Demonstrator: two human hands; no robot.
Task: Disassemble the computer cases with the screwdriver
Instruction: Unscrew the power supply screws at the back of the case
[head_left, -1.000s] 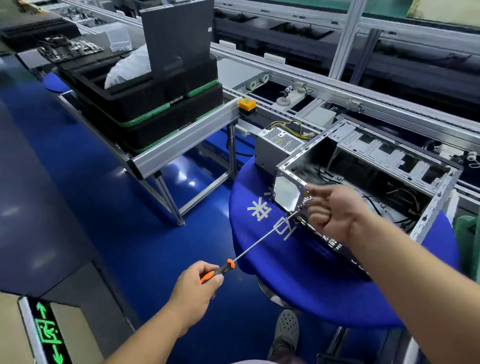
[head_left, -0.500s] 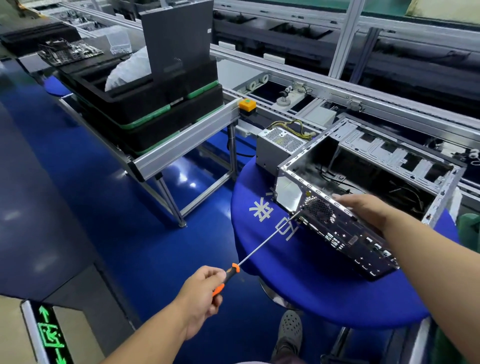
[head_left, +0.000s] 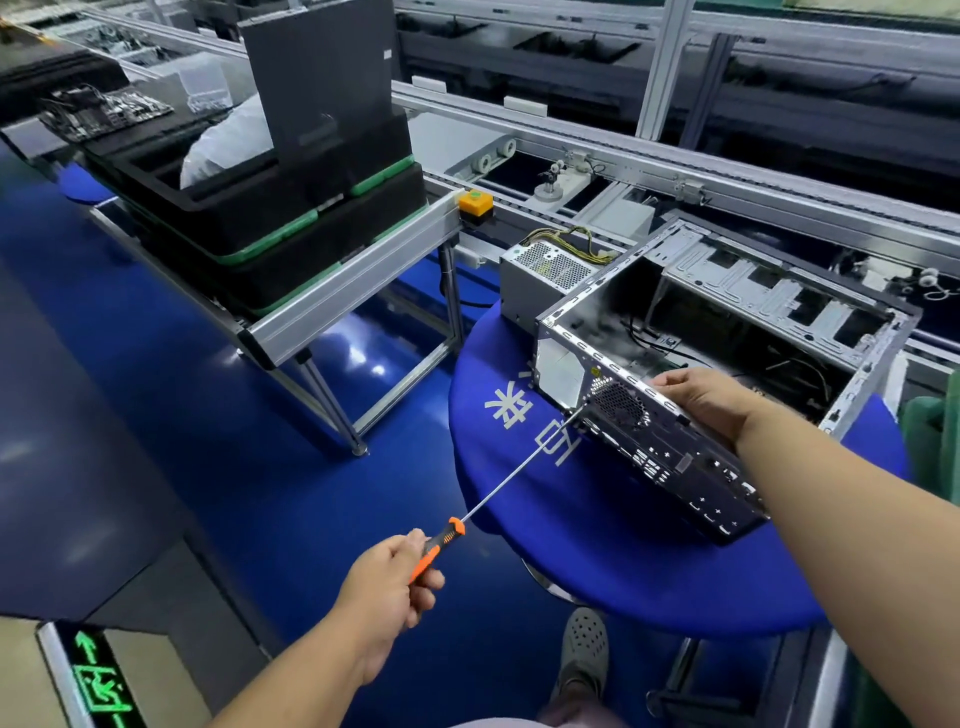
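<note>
screwdriver (head_left: 441, 545): orange-black | case (head_left: 670, 457): silver (perforated) | table (head_left: 597, 545): blue

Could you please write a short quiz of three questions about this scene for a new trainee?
1. True or false: the left hand holds the screwdriver by its orange and black handle.
2. Where does the right hand rest? A. on the computer case's top rear edge B. on the power supply C. on the yellow button box
3. Fill in: the case stands on a round ____ table.

Key: 1 true; 2 A; 3 blue.
</note>
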